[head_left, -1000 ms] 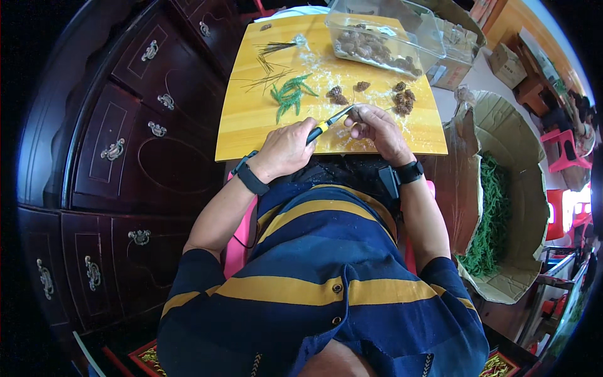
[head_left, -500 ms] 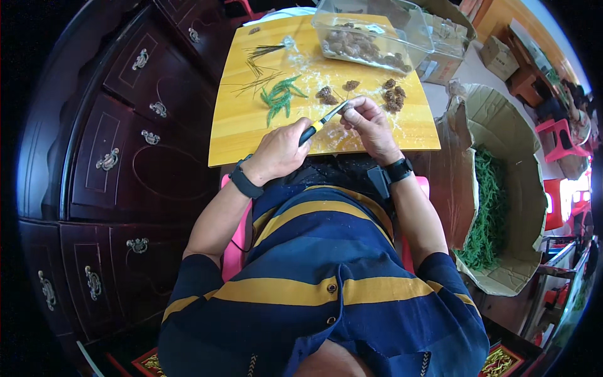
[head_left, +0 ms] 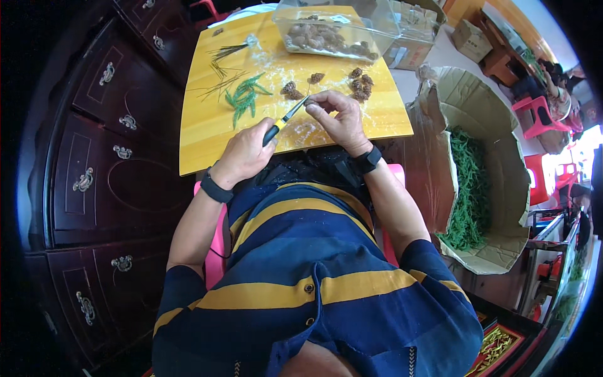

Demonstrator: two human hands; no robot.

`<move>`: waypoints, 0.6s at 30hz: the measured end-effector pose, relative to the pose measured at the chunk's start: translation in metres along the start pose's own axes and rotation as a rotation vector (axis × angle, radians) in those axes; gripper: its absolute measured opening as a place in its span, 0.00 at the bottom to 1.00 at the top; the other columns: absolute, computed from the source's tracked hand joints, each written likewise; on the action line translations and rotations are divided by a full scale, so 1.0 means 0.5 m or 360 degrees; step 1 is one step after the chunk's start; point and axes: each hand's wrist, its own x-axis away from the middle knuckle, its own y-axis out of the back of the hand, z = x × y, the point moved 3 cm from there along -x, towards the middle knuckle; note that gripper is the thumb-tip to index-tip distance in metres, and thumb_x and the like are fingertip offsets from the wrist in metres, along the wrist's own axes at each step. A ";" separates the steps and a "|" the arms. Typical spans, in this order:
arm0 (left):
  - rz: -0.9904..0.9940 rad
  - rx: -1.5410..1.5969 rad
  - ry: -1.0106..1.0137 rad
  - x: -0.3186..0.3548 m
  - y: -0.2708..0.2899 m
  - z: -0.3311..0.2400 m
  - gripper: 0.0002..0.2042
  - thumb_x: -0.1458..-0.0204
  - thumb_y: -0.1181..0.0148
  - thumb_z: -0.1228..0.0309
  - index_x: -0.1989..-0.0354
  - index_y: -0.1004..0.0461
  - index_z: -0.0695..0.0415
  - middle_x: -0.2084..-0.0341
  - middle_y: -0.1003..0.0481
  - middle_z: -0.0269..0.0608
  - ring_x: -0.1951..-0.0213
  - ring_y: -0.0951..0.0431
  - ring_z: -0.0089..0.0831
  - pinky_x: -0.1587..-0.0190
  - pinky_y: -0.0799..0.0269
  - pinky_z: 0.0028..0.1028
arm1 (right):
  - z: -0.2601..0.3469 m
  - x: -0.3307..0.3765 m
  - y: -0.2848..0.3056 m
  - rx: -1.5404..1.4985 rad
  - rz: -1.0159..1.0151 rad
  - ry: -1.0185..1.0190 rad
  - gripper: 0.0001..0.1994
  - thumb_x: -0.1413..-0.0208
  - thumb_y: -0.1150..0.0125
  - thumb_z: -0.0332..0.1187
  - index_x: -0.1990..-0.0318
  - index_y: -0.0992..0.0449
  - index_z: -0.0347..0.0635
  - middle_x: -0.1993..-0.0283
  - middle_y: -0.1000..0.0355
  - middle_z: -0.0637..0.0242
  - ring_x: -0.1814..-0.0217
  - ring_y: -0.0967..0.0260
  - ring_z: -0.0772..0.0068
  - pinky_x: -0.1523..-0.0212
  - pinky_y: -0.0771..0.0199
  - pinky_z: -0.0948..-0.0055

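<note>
My left hand [head_left: 247,151] is closed round pliers [head_left: 286,122] with black and yellow handles. Their metal jaws point up and right, meeting the fingertips of my right hand [head_left: 341,119]. Those fingers are pinched on a thin wire, most of it hidden. Just beyond the jaws, a fine dark line leads up to a small brown pine cone [head_left: 316,78]. More brown cones [head_left: 291,90] lie to its left, and a cluster of cones [head_left: 360,85] is on the right. Green artificial sprigs [head_left: 246,97] rest left of the pliers on the yellow tabletop [head_left: 207,138].
Dark wires [head_left: 229,53] lie at the table's far left. A clear plastic bin [head_left: 377,41] with pine cones stands at the back. An open carton [head_left: 512,119] of green foliage [head_left: 466,188] is at my right, dark drawers [head_left: 81,151] at my left. Another person sits far right.
The whole view has shifted, so the table and my hands appear further left. My hands keep nearly the same pose, the pliers still meeting my right fingertips.
</note>
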 end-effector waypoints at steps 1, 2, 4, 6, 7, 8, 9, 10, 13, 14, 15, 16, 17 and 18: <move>0.0003 0.0028 0.0009 0.001 0.000 0.000 0.16 0.45 0.44 0.71 0.49 0.31 0.62 0.65 0.24 0.63 0.60 0.23 0.60 0.58 0.28 0.47 | -0.001 -0.001 0.000 -0.0003 0.0013 -0.0013 0.09 0.41 0.34 0.28 0.55 0.22 0.36 0.59 0.21 0.69 0.58 0.25 0.81 0.56 0.25 0.80; 0.0006 0.0057 0.0018 0.002 -0.001 0.000 0.16 0.45 0.44 0.71 0.49 0.31 0.63 0.66 0.24 0.63 0.59 0.23 0.60 0.58 0.28 0.47 | -0.004 -0.002 -0.002 0.0001 0.0013 -0.0013 0.09 0.41 0.34 0.28 0.55 0.22 0.36 0.59 0.21 0.69 0.58 0.25 0.81 0.56 0.25 0.80; -0.0006 0.0137 -0.0016 0.002 -0.004 -0.003 0.16 0.45 0.43 0.70 0.49 0.31 0.63 0.66 0.24 0.63 0.60 0.23 0.60 0.58 0.29 0.46 | -0.022 -0.001 -0.009 -0.0593 0.0039 -0.0169 0.09 0.41 0.34 0.28 0.55 0.22 0.36 0.59 0.21 0.69 0.58 0.25 0.81 0.56 0.24 0.80; -0.0034 0.0286 -0.0074 0.003 -0.004 -0.005 0.16 0.45 0.43 0.70 0.49 0.31 0.63 0.67 0.25 0.63 0.60 0.24 0.59 0.58 0.29 0.45 | -0.026 -0.002 -0.012 -0.0889 0.0060 -0.0244 0.09 0.42 0.34 0.28 0.55 0.22 0.37 0.59 0.21 0.69 0.58 0.25 0.81 0.56 0.24 0.80; -0.0041 0.0286 -0.0070 0.004 -0.005 -0.006 0.16 0.45 0.43 0.70 0.49 0.31 0.63 0.67 0.25 0.63 0.60 0.24 0.59 0.58 0.29 0.45 | -0.023 -0.002 -0.012 -0.0932 0.0058 -0.0254 0.09 0.42 0.34 0.28 0.55 0.22 0.37 0.59 0.21 0.69 0.58 0.25 0.81 0.55 0.24 0.80; -0.0014 0.0342 -0.0031 0.004 -0.008 -0.006 0.16 0.45 0.43 0.70 0.49 0.31 0.63 0.66 0.25 0.63 0.60 0.24 0.59 0.58 0.29 0.45 | -0.019 -0.001 -0.012 -0.0975 0.0057 -0.0264 0.09 0.42 0.34 0.28 0.55 0.22 0.38 0.59 0.21 0.69 0.58 0.26 0.82 0.55 0.24 0.80; 0.0013 0.0397 0.0009 0.004 -0.011 -0.006 0.16 0.45 0.43 0.70 0.49 0.31 0.63 0.66 0.25 0.62 0.60 0.24 0.59 0.58 0.29 0.44 | -0.018 -0.001 -0.012 -0.1019 0.0057 -0.0274 0.08 0.42 0.34 0.27 0.55 0.22 0.38 0.59 0.21 0.69 0.58 0.26 0.82 0.55 0.23 0.80; 0.0039 0.0452 0.0049 0.005 -0.015 -0.006 0.16 0.45 0.43 0.70 0.49 0.31 0.63 0.66 0.25 0.62 0.60 0.24 0.59 0.58 0.30 0.44 | -0.019 -0.001 -0.012 -0.1022 0.0066 -0.0271 0.08 0.42 0.34 0.27 0.55 0.22 0.38 0.59 0.21 0.69 0.58 0.26 0.82 0.55 0.23 0.80; -0.0024 0.0369 -0.0070 0.003 -0.018 -0.004 0.16 0.45 0.43 0.69 0.49 0.31 0.62 0.66 0.25 0.61 0.60 0.24 0.59 0.59 0.30 0.44 | -0.021 -0.002 -0.010 -0.0997 0.0072 -0.0273 0.08 0.40 0.35 0.29 0.56 0.22 0.39 0.60 0.22 0.69 0.60 0.26 0.81 0.56 0.24 0.80; -0.0051 0.0328 -0.0131 0.004 -0.015 -0.004 0.16 0.45 0.43 0.69 0.49 0.31 0.62 0.66 0.25 0.61 0.60 0.24 0.58 0.59 0.30 0.44 | -0.021 -0.004 -0.008 -0.1002 0.0079 -0.0269 0.08 0.40 0.35 0.29 0.56 0.22 0.39 0.60 0.22 0.69 0.60 0.26 0.81 0.56 0.24 0.80; -0.0056 0.0323 -0.0127 0.006 -0.010 -0.001 0.16 0.45 0.43 0.69 0.49 0.31 0.62 0.66 0.25 0.61 0.60 0.24 0.58 0.59 0.30 0.44 | -0.022 -0.006 -0.003 -0.1029 0.0050 -0.0269 0.08 0.40 0.35 0.29 0.56 0.22 0.39 0.60 0.22 0.69 0.61 0.27 0.81 0.57 0.25 0.80; -0.0025 0.0288 -0.0113 0.006 -0.009 0.001 0.16 0.45 0.43 0.69 0.49 0.31 0.62 0.65 0.25 0.60 0.60 0.24 0.58 0.59 0.29 0.45 | -0.021 -0.008 0.006 -0.1053 0.0019 -0.0269 0.08 0.40 0.36 0.30 0.56 0.23 0.39 0.60 0.22 0.69 0.62 0.27 0.81 0.58 0.26 0.80; 0.0006 0.0252 -0.0100 0.006 -0.007 0.003 0.16 0.45 0.42 0.69 0.49 0.31 0.61 0.65 0.25 0.60 0.60 0.24 0.58 0.59 0.29 0.45 | -0.021 -0.010 0.012 -0.1076 -0.0013 -0.0270 0.08 0.39 0.36 0.30 0.56 0.23 0.39 0.60 0.22 0.69 0.63 0.27 0.81 0.59 0.27 0.80; 0.0038 0.0217 -0.0088 0.006 -0.006 0.004 0.16 0.45 0.42 0.69 0.50 0.31 0.61 0.65 0.25 0.59 0.60 0.23 0.57 0.59 0.29 0.46 | -0.023 -0.012 0.016 -0.1076 -0.0010 -0.0268 0.08 0.39 0.36 0.30 0.56 0.23 0.39 0.60 0.22 0.69 0.63 0.27 0.81 0.59 0.27 0.80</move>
